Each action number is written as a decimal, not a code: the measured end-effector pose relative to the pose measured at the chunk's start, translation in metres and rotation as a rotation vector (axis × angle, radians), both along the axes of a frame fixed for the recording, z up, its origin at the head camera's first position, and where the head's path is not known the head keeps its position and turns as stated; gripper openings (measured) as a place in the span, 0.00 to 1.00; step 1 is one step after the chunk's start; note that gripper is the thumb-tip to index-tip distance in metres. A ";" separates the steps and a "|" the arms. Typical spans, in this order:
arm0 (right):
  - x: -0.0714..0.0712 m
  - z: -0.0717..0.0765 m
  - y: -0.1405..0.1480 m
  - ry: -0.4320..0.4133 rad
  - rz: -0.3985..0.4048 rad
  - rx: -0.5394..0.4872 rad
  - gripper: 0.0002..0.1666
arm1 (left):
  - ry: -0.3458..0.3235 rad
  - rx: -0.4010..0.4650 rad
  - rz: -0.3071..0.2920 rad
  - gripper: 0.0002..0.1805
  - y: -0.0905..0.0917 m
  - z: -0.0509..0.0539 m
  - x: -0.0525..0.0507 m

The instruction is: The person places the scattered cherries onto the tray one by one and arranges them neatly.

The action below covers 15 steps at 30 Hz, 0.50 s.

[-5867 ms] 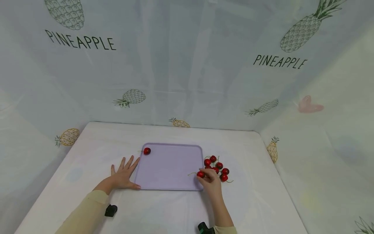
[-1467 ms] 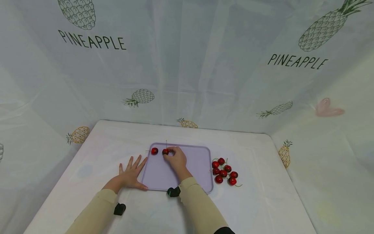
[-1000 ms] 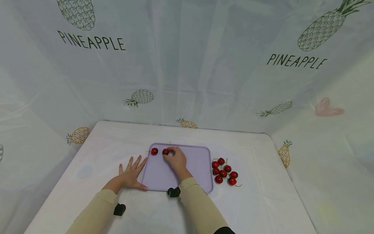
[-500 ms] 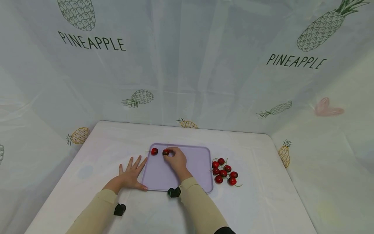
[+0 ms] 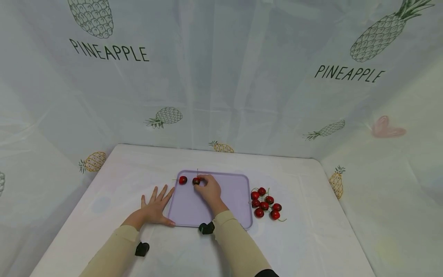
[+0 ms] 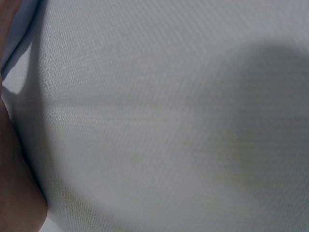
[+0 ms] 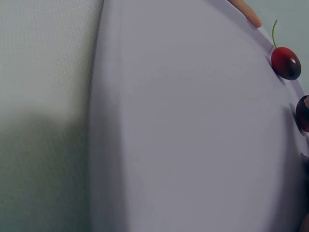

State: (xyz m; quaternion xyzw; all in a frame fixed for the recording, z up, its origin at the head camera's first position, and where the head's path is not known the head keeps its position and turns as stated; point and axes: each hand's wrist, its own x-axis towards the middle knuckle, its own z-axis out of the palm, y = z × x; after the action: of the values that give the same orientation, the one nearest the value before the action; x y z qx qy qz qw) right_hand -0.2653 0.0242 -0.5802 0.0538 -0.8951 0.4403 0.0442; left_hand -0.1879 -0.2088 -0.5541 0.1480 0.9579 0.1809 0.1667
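Note:
A purple tray (image 5: 207, 215) lies on the white table. In its far left corner rests one red cherry (image 5: 183, 180), which the right wrist view shows as a cherry (image 7: 286, 63) with an upright stem. Just right of it, my right hand (image 5: 209, 191) pinches a darker cherry (image 5: 196, 181) between thumb and fingers; that cherry (image 7: 303, 114) is cut by the edge of the right wrist view. My left hand (image 5: 154, 209) lies with fingers spread, its thumb at the tray's near left corner. Only a blurred part of the left hand (image 6: 19, 183) shows in the left wrist view.
Several cherries (image 5: 264, 206) with green stems lie in a cluster just beyond the tray's right side. A cloth wall with printed pineapples (image 5: 169, 115) stands behind the table. Black devices (image 5: 142, 249) are strapped near both wrists.
Since the oldest frame, my right hand has moved from beside the cluster to the tray's far left part with a cherry. Lately the pinched cherry's stem has shifted slightly; my left hand keeps its place.

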 end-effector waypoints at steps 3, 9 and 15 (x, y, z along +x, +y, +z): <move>-0.002 0.001 0.000 0.012 0.031 -0.062 0.23 | -0.006 0.004 0.007 0.72 -0.003 0.000 -0.001; -0.011 0.010 0.002 0.091 0.167 -0.048 0.24 | -0.018 -0.007 0.002 0.74 -0.005 -0.004 -0.001; -0.026 0.029 -0.002 0.141 0.346 0.120 0.17 | 0.014 0.032 -0.008 0.74 -0.006 -0.012 -0.003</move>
State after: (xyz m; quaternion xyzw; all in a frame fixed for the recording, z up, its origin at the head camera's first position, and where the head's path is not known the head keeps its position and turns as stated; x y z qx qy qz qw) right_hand -0.2912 0.0226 -0.5508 0.2403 -0.8919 0.3822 0.0273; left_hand -0.1911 -0.2143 -0.5664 0.1555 0.9555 0.1945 0.1582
